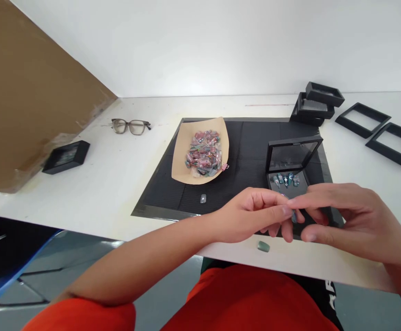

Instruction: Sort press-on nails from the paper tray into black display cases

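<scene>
White worktop (117, 174) under me: my left hand (251, 216) and right hand (345, 220) pinch one small press-on nail (294, 216) between fingertips, just near of the open display box (291, 172). I judge it could slip, joining the green nail (263, 247) at the near edge.

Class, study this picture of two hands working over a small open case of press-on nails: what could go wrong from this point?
1. The left hand and right hand pinch a tiny nail piece over the open black display case; a slip could drop it or disturb the nails inside.
2. The green oval nail lies near the white table's front edge; a wrist could sweep it off.
3. The tan paper heaped with colourful nails is loose, so a bump may scatter them.
</scene>
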Demonstrator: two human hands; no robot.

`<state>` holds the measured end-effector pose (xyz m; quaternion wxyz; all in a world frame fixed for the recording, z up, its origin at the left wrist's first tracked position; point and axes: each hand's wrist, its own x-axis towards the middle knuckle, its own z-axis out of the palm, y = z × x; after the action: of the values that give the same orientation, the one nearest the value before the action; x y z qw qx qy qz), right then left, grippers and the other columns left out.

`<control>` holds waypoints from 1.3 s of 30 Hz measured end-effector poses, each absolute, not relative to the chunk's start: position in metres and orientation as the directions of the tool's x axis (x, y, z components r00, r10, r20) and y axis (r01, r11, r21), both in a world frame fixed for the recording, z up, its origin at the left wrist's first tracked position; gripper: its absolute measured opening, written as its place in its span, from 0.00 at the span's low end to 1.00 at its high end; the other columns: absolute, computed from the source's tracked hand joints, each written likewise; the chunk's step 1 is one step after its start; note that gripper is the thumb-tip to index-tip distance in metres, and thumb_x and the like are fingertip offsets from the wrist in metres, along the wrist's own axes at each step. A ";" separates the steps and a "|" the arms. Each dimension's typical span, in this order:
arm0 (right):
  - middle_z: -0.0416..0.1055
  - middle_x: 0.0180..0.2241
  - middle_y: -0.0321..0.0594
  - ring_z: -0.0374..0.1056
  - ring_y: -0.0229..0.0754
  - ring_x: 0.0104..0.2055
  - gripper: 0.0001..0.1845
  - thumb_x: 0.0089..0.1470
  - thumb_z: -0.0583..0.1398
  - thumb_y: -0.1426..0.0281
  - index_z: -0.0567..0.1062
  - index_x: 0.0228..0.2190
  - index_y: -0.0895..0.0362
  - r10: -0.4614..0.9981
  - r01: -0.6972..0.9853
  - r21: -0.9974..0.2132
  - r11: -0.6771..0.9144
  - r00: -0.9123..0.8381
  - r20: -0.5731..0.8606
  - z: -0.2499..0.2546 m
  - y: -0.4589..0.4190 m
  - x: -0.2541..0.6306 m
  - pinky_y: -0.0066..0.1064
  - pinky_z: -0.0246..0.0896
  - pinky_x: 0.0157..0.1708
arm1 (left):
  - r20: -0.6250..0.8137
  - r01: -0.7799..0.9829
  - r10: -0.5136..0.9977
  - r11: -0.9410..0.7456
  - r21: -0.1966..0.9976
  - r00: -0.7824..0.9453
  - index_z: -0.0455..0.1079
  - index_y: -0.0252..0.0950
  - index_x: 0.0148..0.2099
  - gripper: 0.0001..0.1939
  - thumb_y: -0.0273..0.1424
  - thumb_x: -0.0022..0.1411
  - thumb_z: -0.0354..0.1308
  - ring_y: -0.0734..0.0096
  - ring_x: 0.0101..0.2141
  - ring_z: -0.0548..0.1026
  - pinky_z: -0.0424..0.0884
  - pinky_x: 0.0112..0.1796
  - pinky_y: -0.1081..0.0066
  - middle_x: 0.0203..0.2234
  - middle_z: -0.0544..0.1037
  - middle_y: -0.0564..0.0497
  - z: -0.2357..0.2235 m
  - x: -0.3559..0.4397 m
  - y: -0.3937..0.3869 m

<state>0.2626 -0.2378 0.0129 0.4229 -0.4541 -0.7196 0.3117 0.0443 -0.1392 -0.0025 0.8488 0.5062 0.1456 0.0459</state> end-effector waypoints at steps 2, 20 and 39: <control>0.70 0.21 0.28 0.66 0.33 0.22 0.13 0.63 0.74 0.60 0.90 0.49 0.42 0.933 0.428 -0.829 0.359 -0.198 0.302 0.014 -0.237 0.260 0.25 0.64 0.22 | -0.181 0.046 0.225 0.499 0.866 0.957 0.76 0.34 0.39 0.13 0.37 0.74 0.67 0.81 0.28 0.72 0.68 0.33 0.79 0.27 0.79 0.55 -0.004 0.045 -0.139; 0.64 0.19 0.28 0.59 0.35 0.20 0.14 0.63 0.70 0.59 0.89 0.49 0.45 0.985 0.606 -0.777 0.168 -0.067 0.161 0.010 -0.238 0.272 0.29 0.62 0.22 | -0.262 0.155 0.285 0.348 0.924 0.922 0.81 0.36 0.47 0.12 0.39 0.71 0.67 0.76 0.30 0.72 0.67 0.33 0.74 0.28 0.80 0.54 -0.005 0.036 -0.140; 0.60 0.18 0.29 0.51 0.36 0.20 0.25 0.66 0.63 0.49 0.89 0.53 0.49 0.960 0.754 -0.657 0.007 -0.188 -0.205 0.002 -0.235 0.294 0.29 0.48 0.18 | -0.147 0.140 0.182 0.053 0.989 0.972 0.81 0.34 0.39 0.10 0.36 0.67 0.68 0.76 0.31 0.75 0.69 0.33 0.74 0.32 0.82 0.50 0.001 0.025 -0.135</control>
<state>0.2943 -0.2348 0.0019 0.1532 -0.6184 -0.6929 0.3375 0.0247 -0.1345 0.0008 0.7160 0.6881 0.1170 0.0147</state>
